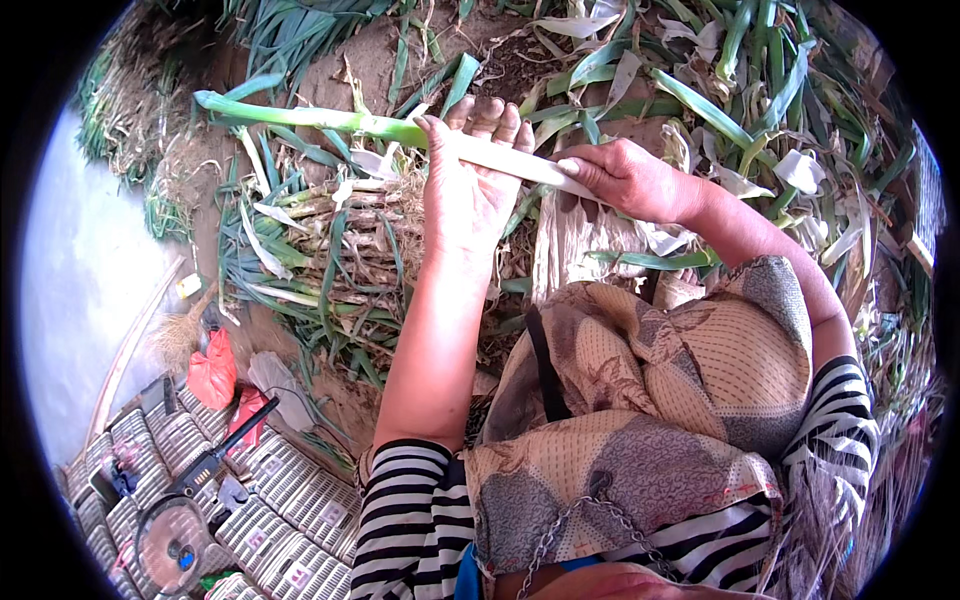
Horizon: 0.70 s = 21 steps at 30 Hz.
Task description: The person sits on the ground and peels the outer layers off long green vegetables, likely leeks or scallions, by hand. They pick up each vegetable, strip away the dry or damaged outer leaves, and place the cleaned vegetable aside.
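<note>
A long green onion stalk (315, 118), green at its leafy end and white toward its root end, stretches across both my hands. My left hand (466, 199) is palm up, supporting the middle of the stalk with the thumb beside it and the fingers extended. At the white end, my right hand (634, 180) pinches the stalk between thumb and fingers; the tip there is hidden. A patterned apron (630, 487) covers my lap. Beneath my left forearm lies a pile of onion stalks (337, 240) with roots and loose leaves.
Peeled leaves and scraps (705, 112) litter the ground ahead and right. Bundled green onions (300, 45) lie at the far left. Stacked slatted plastic crates (300, 517) stand lower left, beside an electric fan (176, 544), a red plastic bag (214, 371) and a straw broom (180, 334).
</note>
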Available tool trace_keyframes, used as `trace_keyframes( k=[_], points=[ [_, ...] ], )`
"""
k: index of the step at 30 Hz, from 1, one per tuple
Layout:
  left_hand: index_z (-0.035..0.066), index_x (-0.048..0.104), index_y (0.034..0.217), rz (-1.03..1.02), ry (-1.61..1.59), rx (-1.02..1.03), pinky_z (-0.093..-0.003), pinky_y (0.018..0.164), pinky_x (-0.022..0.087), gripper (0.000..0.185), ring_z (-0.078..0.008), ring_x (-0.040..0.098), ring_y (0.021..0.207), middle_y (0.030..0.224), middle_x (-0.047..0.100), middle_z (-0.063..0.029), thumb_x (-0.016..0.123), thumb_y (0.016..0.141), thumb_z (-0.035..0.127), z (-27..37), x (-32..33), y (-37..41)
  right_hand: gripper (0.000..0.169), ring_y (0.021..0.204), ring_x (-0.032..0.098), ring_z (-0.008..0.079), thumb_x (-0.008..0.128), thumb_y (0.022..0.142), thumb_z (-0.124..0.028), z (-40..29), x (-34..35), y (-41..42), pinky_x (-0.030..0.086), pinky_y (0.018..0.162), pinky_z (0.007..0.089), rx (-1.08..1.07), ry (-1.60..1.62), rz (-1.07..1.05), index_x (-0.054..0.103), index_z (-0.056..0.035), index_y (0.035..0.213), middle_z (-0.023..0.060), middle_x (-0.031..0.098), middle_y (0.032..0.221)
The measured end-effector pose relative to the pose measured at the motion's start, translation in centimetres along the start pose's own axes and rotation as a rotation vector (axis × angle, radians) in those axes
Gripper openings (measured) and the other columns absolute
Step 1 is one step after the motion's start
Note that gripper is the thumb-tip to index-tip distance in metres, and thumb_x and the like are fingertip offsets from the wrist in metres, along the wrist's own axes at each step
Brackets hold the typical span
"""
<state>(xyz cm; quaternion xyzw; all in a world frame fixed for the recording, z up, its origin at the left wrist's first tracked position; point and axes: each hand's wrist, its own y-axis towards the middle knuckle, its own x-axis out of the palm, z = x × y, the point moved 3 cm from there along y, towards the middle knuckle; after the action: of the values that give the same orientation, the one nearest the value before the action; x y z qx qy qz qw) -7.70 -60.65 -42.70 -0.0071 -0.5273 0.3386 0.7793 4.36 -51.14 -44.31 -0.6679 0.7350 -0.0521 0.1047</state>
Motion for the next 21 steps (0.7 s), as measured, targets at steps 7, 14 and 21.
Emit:
trace_keyframes(
  k=[7, 14, 21],
  points=[
    [0.004, 0.043, 0.101, 0.079, 0.141, 0.082, -0.0419, 0.09, 0.034, 0.044, -0.0257, 0.046, 0.096, 0.097, 0.048, -0.013, 0.043, 0.081, 0.044, -0.5, 0.4, 0.5, 0.017, 0.064, 0.057, 0.0301, 0.052, 0.077, -0.015, -0.3, -0.3, 0.0, 0.046, 0.058, 0.0346, -0.315, -0.403, 0.415, 0.054, -0.0005, 0.086, 0.0156, 0.057, 0.069],
    [0.001, 0.045, 0.097, 0.063, 0.147, 0.161, -0.0472, 0.09, 0.035, 0.042, -0.03, 0.047, 0.093, 0.097, 0.049, -0.0176, 0.045, 0.082, 0.041, 0.1, 0.9, 1.2, 0.021, 0.051, 0.05, 0.016, 0.042, 0.087, -0.022, 4.7, -1.8, 0.4, 0.044, 0.051, 0.0292, -0.056, 0.395, 0.597, 0.047, -0.0018, 0.092, 0.0072, 0.052, 0.062],
    [0.006, 0.044, 0.067, 0.221, -0.021, 0.243, -0.0313, 0.062, 0.044, 0.039, -0.0136, 0.039, 0.044, 0.047, 0.035, 0.0011, 0.044, 0.082, 0.042, 8.1, -0.7, 2.0, 0.015, 0.043, 0.025, 0.004, 0.041, 0.087, -0.02, 5.7, -7.7, -2.8, 0.019, 0.037, 0.0186, 0.04, 0.6, 0.853, 0.045, -0.006, 0.085, -0.0049, 0.032, 0.055]
  ],
)
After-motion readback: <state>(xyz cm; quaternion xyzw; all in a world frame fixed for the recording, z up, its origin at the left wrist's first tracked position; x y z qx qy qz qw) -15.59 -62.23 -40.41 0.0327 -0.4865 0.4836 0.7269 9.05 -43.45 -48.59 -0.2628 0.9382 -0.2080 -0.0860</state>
